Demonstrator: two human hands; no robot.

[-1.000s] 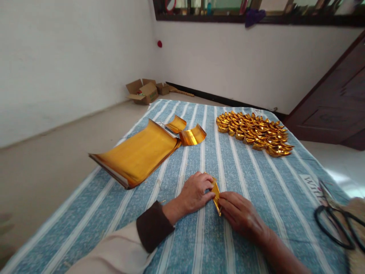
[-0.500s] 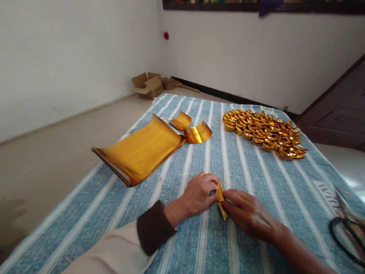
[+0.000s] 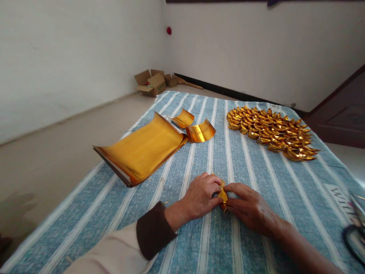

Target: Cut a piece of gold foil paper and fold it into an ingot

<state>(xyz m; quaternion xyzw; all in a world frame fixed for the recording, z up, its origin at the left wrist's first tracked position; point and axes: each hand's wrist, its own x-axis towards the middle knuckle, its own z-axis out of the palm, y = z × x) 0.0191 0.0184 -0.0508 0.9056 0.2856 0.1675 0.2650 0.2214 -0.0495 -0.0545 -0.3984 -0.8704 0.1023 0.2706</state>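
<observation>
1. Hands meet low in the middle of the striped blue cloth (image 3: 256, 179): the left hand (image 3: 201, 196) and the right hand (image 3: 251, 209) are both pinched on one small folded gold paper (image 3: 222, 196), fingertips pressed in from either side, so little of it shows between them.

2. Gold paper sits on or just above the cloth — I cannot tell which — directly in front of the person, well apart from the other gold things.

3. Judging by this grip, the step in hand is creasing a small fold. To do it well, keep the piece pinned flat with one thumb while the other fingertips run along the edge; foil of this kind probably holds a crease at once, so the edges should be lined up before pressing hard.

4. Even pressure from both sides matters — a lopsided squeeze would likely skew the shape or tear a corner.

5. Further off on the left lies a stack of gold sheets (image 3: 142, 150) with a curling top sheet, and two curled gold strips (image 3: 196, 127) just beyond it.

6. To the far right lies a spread of finished gold folded pieces (image 3: 270, 131), packed closely together.

7. Scissors (image 3: 355, 238) lie at the right edge, partly cut off.
</observation>
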